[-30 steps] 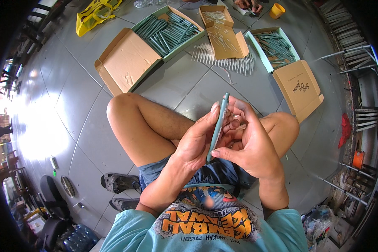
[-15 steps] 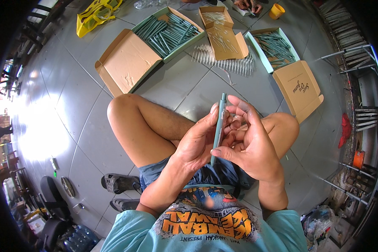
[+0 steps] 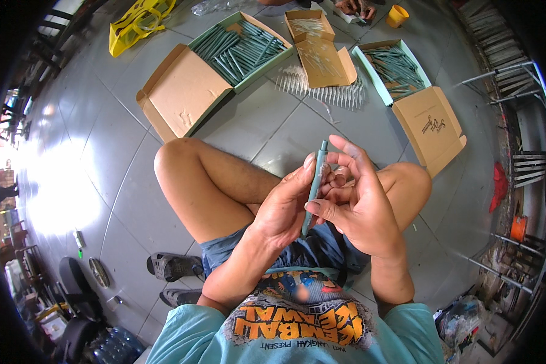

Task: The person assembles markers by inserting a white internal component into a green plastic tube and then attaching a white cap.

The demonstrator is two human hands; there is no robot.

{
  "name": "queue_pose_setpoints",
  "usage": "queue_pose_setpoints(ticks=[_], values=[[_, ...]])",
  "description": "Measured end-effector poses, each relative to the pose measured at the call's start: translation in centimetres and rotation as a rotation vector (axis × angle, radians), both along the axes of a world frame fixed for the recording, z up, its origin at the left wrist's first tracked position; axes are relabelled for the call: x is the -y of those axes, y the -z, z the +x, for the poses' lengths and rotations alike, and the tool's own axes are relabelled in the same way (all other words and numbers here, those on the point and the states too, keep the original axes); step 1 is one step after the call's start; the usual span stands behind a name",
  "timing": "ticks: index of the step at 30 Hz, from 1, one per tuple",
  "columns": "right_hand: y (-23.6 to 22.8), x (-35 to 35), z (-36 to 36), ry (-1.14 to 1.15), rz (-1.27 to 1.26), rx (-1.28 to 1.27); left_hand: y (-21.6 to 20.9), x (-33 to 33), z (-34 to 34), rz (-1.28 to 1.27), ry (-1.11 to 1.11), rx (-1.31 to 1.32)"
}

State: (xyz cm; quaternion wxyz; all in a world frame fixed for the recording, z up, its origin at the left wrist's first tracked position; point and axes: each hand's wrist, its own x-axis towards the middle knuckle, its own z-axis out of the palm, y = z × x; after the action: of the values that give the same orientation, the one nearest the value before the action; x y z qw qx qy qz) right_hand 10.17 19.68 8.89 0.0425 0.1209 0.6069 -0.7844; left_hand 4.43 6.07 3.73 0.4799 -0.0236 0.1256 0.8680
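Note:
A slim grey-green click pen (image 3: 316,181) stands nearly upright above my lap, its push button at the top. My left hand (image 3: 282,209) holds it from the left, with the thumb along the upper barrel and the palm behind. From the other side my right hand (image 3: 367,212) pinches it, thumb tip pressed on the lower half of the barrel. The right index finger is raised beside the button, and the other right fingers curl behind the pen, partly hidden.
Beyond my knees lie an open box of green pens (image 3: 233,88), a small carton (image 3: 344,76) of thin clear sticks, a row of similar sticks (image 3: 288,80), and another pen box (image 3: 428,76). A person's hands (image 3: 356,8) show beside a yellow cup (image 3: 397,16). Sandals (image 3: 175,267) sit left.
The pen has sunk slightly between my hands. My right thumb has moved up along the barrel, while the left hand keeps nearly the same hold.

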Motion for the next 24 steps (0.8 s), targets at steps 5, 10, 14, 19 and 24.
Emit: queue_pose_setpoints(ticks=[5,10,14,19,24], values=[[-0.11,-0.25,0.04,-0.001,-0.001,0.022,0.31,0.15,-0.09,0.018,0.019,-0.038],[-0.05,-0.34,-0.09,0.007,-0.001,0.042,0.02,0.01,0.36,-0.047,-0.005,-0.044],[-0.42,-0.26,-0.13,0.017,-0.032,0.052,0.32,0.00,0.39,-0.026,-0.014,-0.094],[-0.59,-0.23,-0.29,0.007,0.020,0.065,-0.25,0.08,0.34,-0.078,-0.026,-0.080],[-0.81,0.03,-0.29,0.039,0.033,0.044,0.06,0.03,0.56,-0.136,-0.040,-0.124]])
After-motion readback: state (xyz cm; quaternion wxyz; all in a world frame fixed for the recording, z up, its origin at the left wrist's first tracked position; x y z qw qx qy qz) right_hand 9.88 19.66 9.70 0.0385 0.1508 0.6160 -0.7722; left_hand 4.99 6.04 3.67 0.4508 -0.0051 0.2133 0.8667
